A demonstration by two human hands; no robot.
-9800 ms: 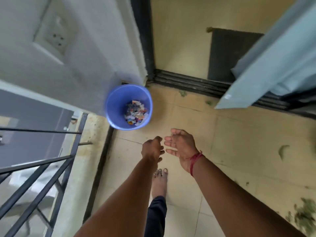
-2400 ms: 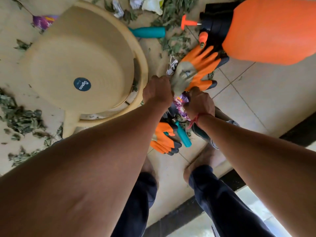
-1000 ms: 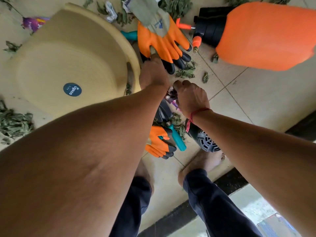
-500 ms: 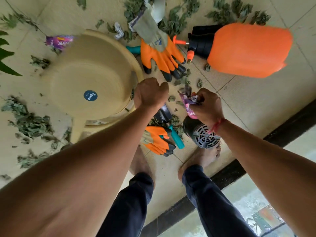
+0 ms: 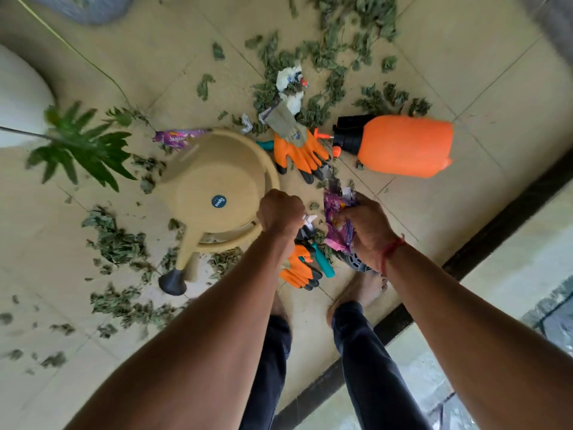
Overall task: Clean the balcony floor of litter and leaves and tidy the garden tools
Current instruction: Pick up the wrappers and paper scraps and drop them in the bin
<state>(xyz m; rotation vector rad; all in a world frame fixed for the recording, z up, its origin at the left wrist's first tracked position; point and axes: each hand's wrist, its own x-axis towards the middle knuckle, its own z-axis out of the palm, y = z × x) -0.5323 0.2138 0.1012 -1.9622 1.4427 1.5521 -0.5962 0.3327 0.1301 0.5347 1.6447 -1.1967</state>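
Fingers of right hand (image 5: 369, 228) clutch purple wrapper (image 5: 336, 209); left hand (image 5: 280, 212) fingers curl round white scrap (image 5: 310, 217).

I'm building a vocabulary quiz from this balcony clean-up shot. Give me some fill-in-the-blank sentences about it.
1. The right hand grips a crumpled ____ wrapper.
2. The orange sprayer lies on its ____.
3. The watering can carries a round ____ sticker.
4. The glove beside the sprayer has orange fingers with ____ tips.

Missing words: purple; side; blue; black.
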